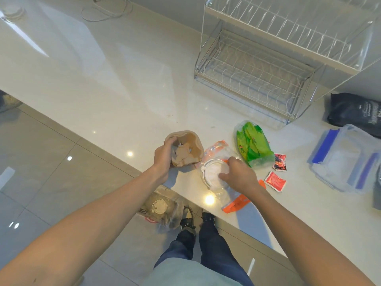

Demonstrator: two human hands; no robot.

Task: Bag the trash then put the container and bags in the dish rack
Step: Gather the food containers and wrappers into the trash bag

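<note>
An open brown paper bag (191, 145) with paper scraps inside stands near the counter's front edge. My left hand (165, 159) grips its near left rim. Right of it lies a clear plastic bag with orange edges (235, 202), and a round white lid (212, 172) rests on or in it. My right hand (237, 176) presses down on that lid and bag. A clear bag holding green wrappers (252, 145) lies just behind. Two red sachets (275, 181) lie to the right. A clear container with blue clips (346, 157) sits at far right. The wire dish rack (257, 73) stands behind.
A black bag (354, 112) lies beside the rack at far right. A white cable (107, 9) is coiled at the back of the white counter (123, 89). On the floor below the counter edge lies another clear bag with a round lid (160, 209), near my shoes.
</note>
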